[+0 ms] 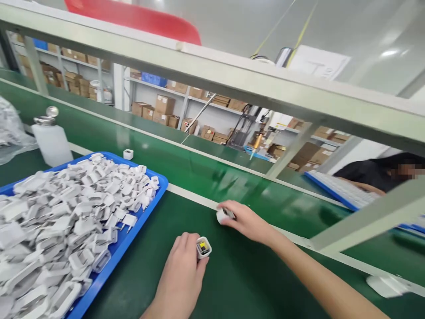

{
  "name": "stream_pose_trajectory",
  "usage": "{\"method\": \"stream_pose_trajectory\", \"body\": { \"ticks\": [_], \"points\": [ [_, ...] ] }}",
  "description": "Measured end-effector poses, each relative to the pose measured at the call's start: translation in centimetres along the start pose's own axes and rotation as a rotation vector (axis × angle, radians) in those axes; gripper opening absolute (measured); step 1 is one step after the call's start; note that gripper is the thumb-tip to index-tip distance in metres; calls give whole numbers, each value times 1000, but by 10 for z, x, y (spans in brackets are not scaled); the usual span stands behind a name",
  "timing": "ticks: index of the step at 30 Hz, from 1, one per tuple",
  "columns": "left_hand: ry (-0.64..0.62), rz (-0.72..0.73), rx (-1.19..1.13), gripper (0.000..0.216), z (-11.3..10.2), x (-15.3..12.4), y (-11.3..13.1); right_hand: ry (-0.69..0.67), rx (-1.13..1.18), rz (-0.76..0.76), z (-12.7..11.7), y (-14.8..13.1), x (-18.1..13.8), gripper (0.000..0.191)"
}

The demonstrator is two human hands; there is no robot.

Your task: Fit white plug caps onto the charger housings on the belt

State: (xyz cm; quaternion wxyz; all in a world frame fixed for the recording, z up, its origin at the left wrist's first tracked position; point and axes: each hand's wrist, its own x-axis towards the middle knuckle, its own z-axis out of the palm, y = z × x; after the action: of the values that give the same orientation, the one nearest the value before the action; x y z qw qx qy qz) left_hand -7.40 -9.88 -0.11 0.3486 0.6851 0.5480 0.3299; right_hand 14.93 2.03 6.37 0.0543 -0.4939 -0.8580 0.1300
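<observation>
My left hand (182, 274) is closed around a small white charger housing (203, 247), whose open end shows yellow and dark parts inside. My right hand (246, 220) reaches forward and pinches another small white housing (223, 215) at the pale strip along the green conveyor belt (206, 173). A blue tray (126, 241) heaped with several white plastic shells lies to the left of both hands.
A white dispenser bottle (51, 139) with a metal top stands behind the tray, next to clear plastic bags (11, 133). One white part (128, 154) sits on the belt. A metal frame bar (232, 84) crosses overhead. Another person (381, 173) works at far right.
</observation>
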Motion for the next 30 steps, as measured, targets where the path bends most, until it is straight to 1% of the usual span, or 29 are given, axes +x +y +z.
{"method": "stream_pose_trajectory", "body": {
  "ticks": [2, 4, 5, 6, 8, 9, 10, 11, 13, 15, 17, 18, 20, 23, 26, 28, 30],
  "points": [
    [29, -1, 23, 17, 2, 2, 1, -76, 44, -49, 6, -20, -27, 31],
    [12, 15, 65, 17, 5, 2, 1, -147, 95, -39, 10, -35, -50, 36],
    [-4, 31, 85, 18, 5, 2, 1, -182, 122, -20, 11, -41, -58, 42],
    [-21, 48, 100, 22, 6, 2, 0, -219, 145, -1, 9, -47, -64, 52],
    [-45, 81, 99, 39, 5, 0, -1, -277, 173, 12, -1, -58, -68, 77],
    [-49, 92, 85, 47, 4, 0, -1, -292, 171, 4, -9, -65, -66, 86],
    [-54, 101, 68, 50, 3, 0, -1, -293, 159, -9, -17, -73, -62, 87],
    [-61, 107, 52, 50, 2, 0, -2, -279, 141, -29, -26, -83, -55, 82],
    [-73, 124, 36, 47, 1, 2, -2, -228, 103, -88, -37, -107, -34, 59],
    [-70, 151, 39, 44, 1, 4, -2, -182, 61, -182, -37, -135, -2, 42],
    [-65, 175, 55, 42, 1, 5, -1, -134, -23, -292, -24, -161, 37, 31],
    [-67, 184, 64, 41, 1, 6, -1, -100, -101, -319, -14, -172, 58, 25],
    [-71, 183, 75, 38, 1, 6, 0, -72, -169, -301, 7, -187, 99, 21],
    [-49, 177, 86, 35, -3, 5, 2, -136, -252, -238, 32, -202, 144, 27],
    [-40, 171, 107, 32, -7, 3, 5, -173, -292, -185, 42, -209, 159, 29],
    [-38, 168, 107, 29, -8, 1, 6, -159, -261, -183, 39, -210, 158, 27],
    [-35, 166, 99, 22, -8, -1, 6, -125, -183, -203, 33, -206, 152, 23]
  ]
}}
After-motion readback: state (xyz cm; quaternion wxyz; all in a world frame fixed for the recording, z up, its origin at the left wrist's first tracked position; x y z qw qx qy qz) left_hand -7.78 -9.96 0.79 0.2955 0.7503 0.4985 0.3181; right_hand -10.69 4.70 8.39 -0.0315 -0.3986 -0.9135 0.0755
